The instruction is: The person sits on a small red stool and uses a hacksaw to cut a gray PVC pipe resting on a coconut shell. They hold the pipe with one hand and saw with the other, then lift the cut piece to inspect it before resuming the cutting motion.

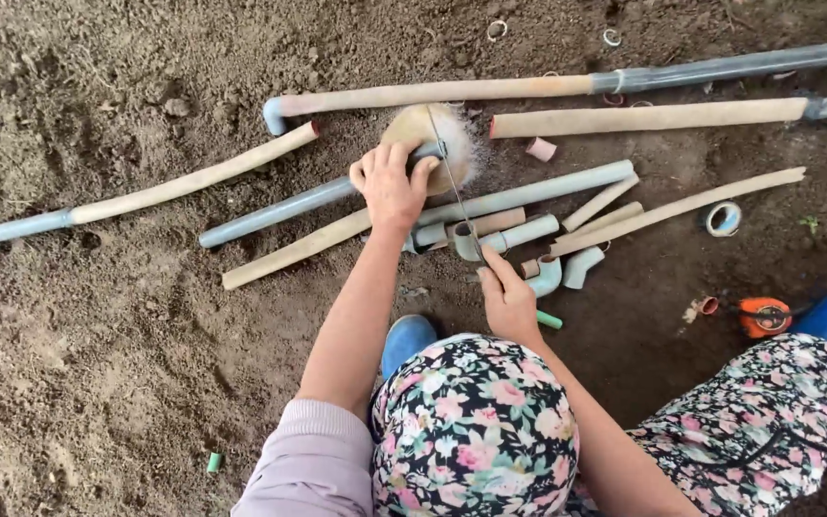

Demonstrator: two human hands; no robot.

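Floral-clad knees (476, 431) fill the foreground, a blue shoe (406, 340) between them, above bare soil (98, 335). Left hand (391, 185): fingers clamped over a grey pipe (284, 211), pressing it onto a rounded stone (433, 144) dusted with pale filings just beyond the fingertips. Right hand (507, 295): fingers pinched around the near end of a thin saw blade (454, 187), which runs away from them to cross the pipe right beside the left fingers. Risks, as a judgement: the blade works so close to the left thumb that a slip off the round pipe could cut it; the bare blade may flex or bite the right fingers gripping it; the pipe may roll on the curved stone if the clamp loosens. Count: about ten long pipe lengths, grey or mud-coated tan, lie beyond and beside both hands; at least three short elbow fittings (581, 268) just right of the right fingers; one tape roll (723, 218); one orange tape measure (765, 316); several small offcut rings (540, 148), the exact number unclear.
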